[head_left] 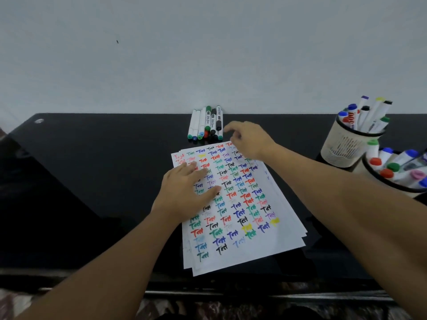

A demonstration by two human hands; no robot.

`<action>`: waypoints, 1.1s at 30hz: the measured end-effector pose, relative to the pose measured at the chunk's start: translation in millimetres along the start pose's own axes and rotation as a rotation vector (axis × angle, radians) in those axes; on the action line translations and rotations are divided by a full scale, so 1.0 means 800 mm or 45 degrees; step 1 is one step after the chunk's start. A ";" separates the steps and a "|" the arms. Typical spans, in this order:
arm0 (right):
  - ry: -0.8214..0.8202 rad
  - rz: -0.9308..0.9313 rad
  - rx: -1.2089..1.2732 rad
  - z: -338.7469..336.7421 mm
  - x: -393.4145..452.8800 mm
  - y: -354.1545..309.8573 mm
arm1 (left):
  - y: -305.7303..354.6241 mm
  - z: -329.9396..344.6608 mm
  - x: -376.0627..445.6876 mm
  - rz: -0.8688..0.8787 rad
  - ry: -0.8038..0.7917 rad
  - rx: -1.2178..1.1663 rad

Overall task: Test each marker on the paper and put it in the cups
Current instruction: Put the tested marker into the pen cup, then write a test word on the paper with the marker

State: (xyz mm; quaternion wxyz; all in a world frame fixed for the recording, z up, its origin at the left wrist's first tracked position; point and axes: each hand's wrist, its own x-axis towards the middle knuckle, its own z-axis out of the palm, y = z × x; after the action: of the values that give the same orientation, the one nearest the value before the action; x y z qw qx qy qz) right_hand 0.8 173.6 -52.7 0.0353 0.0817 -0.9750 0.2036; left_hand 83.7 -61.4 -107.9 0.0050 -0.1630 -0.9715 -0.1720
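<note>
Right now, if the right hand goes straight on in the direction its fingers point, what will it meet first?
Most likely the pile of markers lying by the wall. The right hand hovers over the paper's far corner, fingers loosely curled towards the black-capped ones on the pile's right side. Height is unclear.

Dim, cool even light; soft blur overall; wide-angle bending at edges; faint sheen on black table (pixel 92 181).

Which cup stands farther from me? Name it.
The cream mesh cup nearer the wall, with upright markers; the other cup is cut off at the right edge.
</note>
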 end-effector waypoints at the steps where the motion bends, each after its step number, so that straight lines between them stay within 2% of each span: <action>1: 0.011 0.001 0.005 0.002 0.012 -0.002 | 0.000 0.000 0.001 -0.002 -0.002 0.000; 8: -0.003 0.000 -0.027 0.026 0.067 -0.004 | -0.001 0.001 0.001 -0.006 -0.010 -0.033; 20: 0.053 -0.053 -0.109 0.033 0.068 0.001 | -0.001 0.000 0.002 -0.003 -0.011 -0.031; 27: 0.240 -0.022 -0.087 0.039 0.064 0.002 | -0.001 0.000 0.001 0.003 0.008 -0.031; 33: 0.636 0.047 0.273 0.024 0.027 -0.015 | 0.000 -0.001 0.001 0.007 0.019 -0.041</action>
State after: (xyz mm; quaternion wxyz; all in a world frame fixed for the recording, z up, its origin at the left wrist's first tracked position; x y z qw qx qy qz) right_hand -18.8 151.5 -63.4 0.2623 0.0146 -0.9103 0.3200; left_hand 82.6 -61.2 -106.8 0.0102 -0.1646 -0.9681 -0.1888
